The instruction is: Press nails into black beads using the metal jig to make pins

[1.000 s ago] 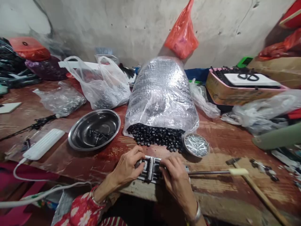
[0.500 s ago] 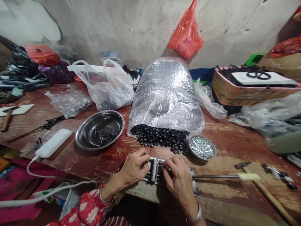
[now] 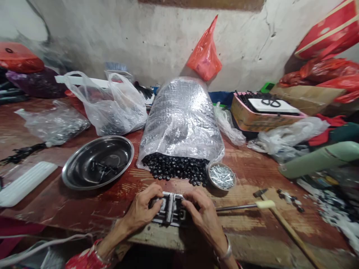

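Observation:
At the table's front edge lies a small metal fixture (image 3: 170, 210) with a pale bar across its middle and dark slots on either side. My left hand (image 3: 144, 207) is at its left half, thumb and forefinger pinched together over the slots. My right hand (image 3: 202, 211) bends over the right half, fingertips and thumb drawn together on it. Whatever is between the fingers of either hand is hidden or too small to name. Just beyond, small round black pieces (image 3: 176, 166) spill from a large silvery sack (image 3: 185, 119). A bowl of nails (image 3: 221, 176) stands right of them.
A steel basin (image 3: 68, 175) holding dark pieces stands at left, near a white power strip (image 3: 29, 183). At right lie a yellow-handled rod (image 3: 238, 207) and a hammer (image 3: 291, 231). A green bottle (image 3: 319, 160) lies behind them. Plastic bags (image 3: 120, 108) and a box (image 3: 258, 119) line the back.
The view has turned to the right, so the table's things appear further left. Both hands stay at the fixture, with their fingers slightly shifted and more of its middle showing.

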{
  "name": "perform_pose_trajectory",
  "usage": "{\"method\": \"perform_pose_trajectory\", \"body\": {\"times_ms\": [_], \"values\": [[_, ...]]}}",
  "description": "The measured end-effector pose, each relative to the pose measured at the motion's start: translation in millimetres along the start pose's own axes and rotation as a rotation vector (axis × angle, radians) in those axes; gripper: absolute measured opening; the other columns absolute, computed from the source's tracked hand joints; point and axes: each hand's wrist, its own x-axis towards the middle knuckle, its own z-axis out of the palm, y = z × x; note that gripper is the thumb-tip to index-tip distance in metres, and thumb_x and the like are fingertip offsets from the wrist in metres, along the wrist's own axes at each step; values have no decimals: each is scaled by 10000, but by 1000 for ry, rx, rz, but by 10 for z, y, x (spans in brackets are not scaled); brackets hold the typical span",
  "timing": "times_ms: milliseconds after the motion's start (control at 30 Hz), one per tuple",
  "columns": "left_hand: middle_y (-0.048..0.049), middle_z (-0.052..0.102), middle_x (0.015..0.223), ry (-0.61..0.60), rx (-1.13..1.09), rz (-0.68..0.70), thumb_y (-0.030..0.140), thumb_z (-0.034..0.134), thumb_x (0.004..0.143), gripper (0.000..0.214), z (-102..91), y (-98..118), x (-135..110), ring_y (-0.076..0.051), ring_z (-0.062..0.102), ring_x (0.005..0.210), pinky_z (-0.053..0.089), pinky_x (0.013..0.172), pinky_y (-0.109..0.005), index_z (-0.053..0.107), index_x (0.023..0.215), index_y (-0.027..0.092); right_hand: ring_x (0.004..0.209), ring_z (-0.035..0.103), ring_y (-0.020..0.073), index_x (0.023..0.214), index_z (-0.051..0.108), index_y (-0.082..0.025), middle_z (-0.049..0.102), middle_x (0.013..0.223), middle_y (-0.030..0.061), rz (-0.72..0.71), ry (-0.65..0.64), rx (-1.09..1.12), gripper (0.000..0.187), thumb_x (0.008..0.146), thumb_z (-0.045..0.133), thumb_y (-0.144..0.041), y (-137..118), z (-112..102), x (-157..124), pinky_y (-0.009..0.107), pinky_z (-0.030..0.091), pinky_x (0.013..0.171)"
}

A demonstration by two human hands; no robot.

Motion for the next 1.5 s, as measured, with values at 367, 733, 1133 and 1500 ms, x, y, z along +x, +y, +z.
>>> {"method": "perform_pose_trajectory", "body": {"times_ms": [367,733,1133,1500], "values": [[-83,689,1172,103,99,77,209,580,957,105,111,-162,-96,-188,687,1109,555,941,-273,654,1030,217,906,525,251,1025,724,-237,689,980,80,41,287,-646,181,978,550,-259,803,-782,475,367,380,790],[-93,720,1168,145,156,96,233,584,953,125,118,-149,-99,-205,722,1088,590,918,-267,690,1017,214,881,513,218,848,714,-246,681,921,55,66,300,-615,189,939,554,-200,798,-715,661,332,294,717],[-84,702,1148,315,178,147,189,608,950,181,134,-77,-109,-204,699,1093,576,944,-289,695,1104,226,804,648,196,939,703,-190,713,868,44,111,395,-94,340,991,538,-483,535,-713,365,314,521,740],[-42,737,875,160,-77,118,184,595,982,125,230,446,104,-157,695,805,525,729,-254,719,976,200,840,613,176,893,677,-243,666,874,10,-49,126,173,149,1001,595,-306,-271,92,15,289,486,786]]}}
